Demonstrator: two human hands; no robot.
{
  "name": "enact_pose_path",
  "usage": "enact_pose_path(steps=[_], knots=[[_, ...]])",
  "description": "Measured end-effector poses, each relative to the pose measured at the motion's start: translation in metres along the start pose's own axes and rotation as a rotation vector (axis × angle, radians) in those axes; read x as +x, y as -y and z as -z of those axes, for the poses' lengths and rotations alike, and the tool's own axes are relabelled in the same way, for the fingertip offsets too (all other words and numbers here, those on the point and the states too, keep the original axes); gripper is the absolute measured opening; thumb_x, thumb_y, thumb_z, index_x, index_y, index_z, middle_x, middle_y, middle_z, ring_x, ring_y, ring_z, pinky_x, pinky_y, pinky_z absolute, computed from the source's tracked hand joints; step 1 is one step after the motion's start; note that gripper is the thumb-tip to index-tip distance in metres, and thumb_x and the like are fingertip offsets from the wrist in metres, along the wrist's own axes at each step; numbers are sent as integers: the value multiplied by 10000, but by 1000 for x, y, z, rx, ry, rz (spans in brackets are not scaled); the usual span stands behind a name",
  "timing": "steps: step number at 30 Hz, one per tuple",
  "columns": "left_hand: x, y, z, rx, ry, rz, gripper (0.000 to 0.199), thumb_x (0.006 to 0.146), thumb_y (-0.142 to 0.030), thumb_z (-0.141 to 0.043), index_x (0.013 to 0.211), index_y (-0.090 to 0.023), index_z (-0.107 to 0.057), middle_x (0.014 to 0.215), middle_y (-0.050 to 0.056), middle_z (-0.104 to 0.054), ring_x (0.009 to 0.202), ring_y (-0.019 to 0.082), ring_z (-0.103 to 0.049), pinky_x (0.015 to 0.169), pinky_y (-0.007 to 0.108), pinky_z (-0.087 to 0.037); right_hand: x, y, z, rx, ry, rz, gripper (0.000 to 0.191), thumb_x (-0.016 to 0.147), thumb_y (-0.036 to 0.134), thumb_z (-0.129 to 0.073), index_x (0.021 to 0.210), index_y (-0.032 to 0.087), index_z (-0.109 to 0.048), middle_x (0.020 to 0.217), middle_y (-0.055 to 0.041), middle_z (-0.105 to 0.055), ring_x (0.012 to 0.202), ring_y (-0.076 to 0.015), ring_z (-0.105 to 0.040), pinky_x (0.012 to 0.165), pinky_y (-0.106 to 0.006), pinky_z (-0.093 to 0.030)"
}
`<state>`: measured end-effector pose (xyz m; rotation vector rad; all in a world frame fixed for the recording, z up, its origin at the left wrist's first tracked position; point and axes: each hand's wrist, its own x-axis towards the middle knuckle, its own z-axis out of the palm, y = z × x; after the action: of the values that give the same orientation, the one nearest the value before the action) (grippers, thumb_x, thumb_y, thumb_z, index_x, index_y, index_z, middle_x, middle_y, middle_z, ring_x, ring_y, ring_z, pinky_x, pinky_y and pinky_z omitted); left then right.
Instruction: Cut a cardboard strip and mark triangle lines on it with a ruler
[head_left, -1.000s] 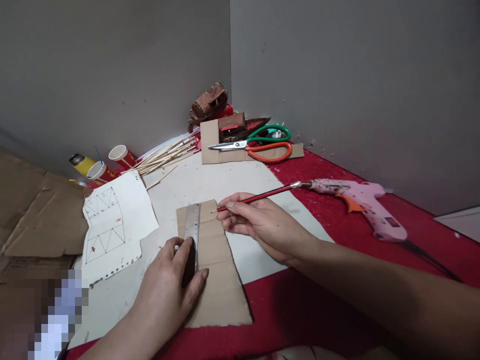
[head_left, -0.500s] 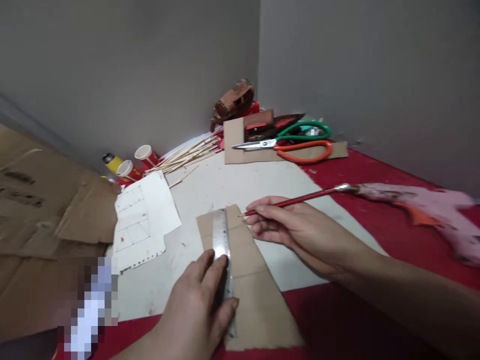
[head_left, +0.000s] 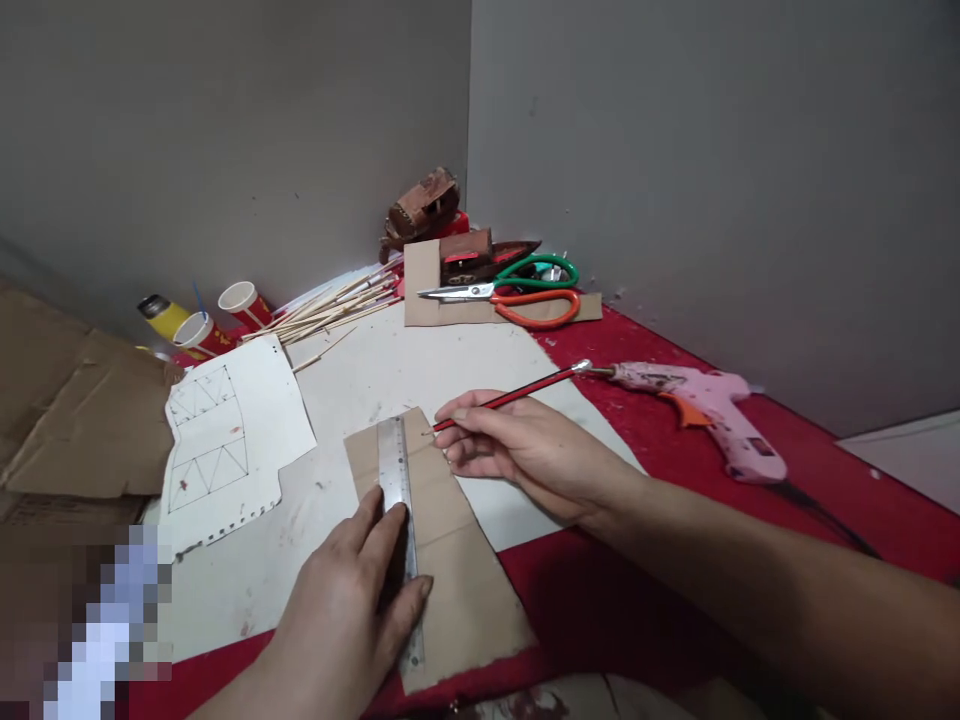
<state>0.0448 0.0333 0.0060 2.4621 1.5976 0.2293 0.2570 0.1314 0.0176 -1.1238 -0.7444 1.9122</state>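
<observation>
Red cup [head_left: 208, 339] holds a blue straw [head_left: 198, 296], well beyond the ruler [head_left: 394, 468]

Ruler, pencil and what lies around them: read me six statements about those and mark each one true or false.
1. The left hand rests on the ruler. True.
2. The drawing sheet lies to the left of the ruler in the picture. True.
3. The ruler lies on the drawing sheet. False: it lies on a piece of cardboard.
4. The right hand holds a pencil. True.
5. The left hand grips the scissors. False: the scissors lie apart from both hands.
6. The glue gun is green all over. False: the glue gun is pink with an orange trigger.
</observation>
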Motion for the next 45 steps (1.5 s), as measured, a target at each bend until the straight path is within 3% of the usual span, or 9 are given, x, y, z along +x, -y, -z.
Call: enact_pose_path(steps=[6,10,17,20,23,26,28,33,45], knots=[[4,0,6,-169,30,72,551,910,-361,-611,1409,-139,-541,1482,240,-512,1313,348,-566,1019,496,-540,0,1,1,-23,-7,-42,150,929,162,-566,830,167,-679,756,-27,-711,653,-101,-641,675,-232,-519],[-3,18,7,-230,-71,157,523,955,-407,-552,1429,-190,-509,1461,186,-555,1361,331,-523,1058,554,-500,-3,1,1,-44,19,-47,140,929,180,-578,849,159,-691,771,-33,-715,655,-99,-637,663,-225,-512],[0,38,3,-403,-86,318,551,936,-446,-577,1420,-192,-507,1256,147,-690,1086,288,-693,866,483,-610,-2,-10,2,-20,69,-32,85,881,219,-645,850,153,-688,769,-41,-722,682,-109,-643,708,-240,-529],[7,41,2,-304,-162,249,494,948,-422,-560,1372,-169,-545,1200,160,-699,1063,297,-691,850,490,-610,2,-14,3,45,56,2,53,857,212,-670,865,161,-683,762,-44,-726,693,-123,-651,730,-267,-545],[8,37,0,-19,-289,48,407,956,-316,-554,1328,-151,-561,1221,187,-660,1119,330,-645,897,528,-580,3,-14,2,51,67,-39,59,871,190,-648,858,150,-690,775,-53,-721,671,-124,-651,712,-277,-554],[4,27,-5,124,-262,-82,358,963,-241,-534,1307,-145,-551,1101,164,-662,956,293,-671,775,450,-613,1,-13,1,4,78,-75,141,924,171,-578,854,138,-697,788,-52,-709,651,-112,-648,688,-260,-551],[3,19,-7,101,-203,-72,346,971,-230,-515,1306,-148,-537,1040,139,-652,864,259,-677,709,400,-618,-1,-11,0,-18,85,-88,182,951,167,-540,861,137,-695,781,-46,-699,645,-108,-646,680,-251,-549],[10,8,-9,-46,-110,-14,335,969,-237,-507,1299,-178,-522,1129,129,-619,865,234,-697,701,364,-624,-3,-9,0,-34,79,-128,185,967,180,-530,871,139,-683,783,-44,-698,648,-100,-644,679,-232,-548],[19,6,-7,-124,-98,-23,344,954,-216,-520,1290,-154,-548,1323,197,-587,973,277,-736,767,416,-649,6,-12,4,116,52,-98,156,916,135,-558,852,146,-700,750,-54,-709,668,-126,-662,695,-281,-583]])
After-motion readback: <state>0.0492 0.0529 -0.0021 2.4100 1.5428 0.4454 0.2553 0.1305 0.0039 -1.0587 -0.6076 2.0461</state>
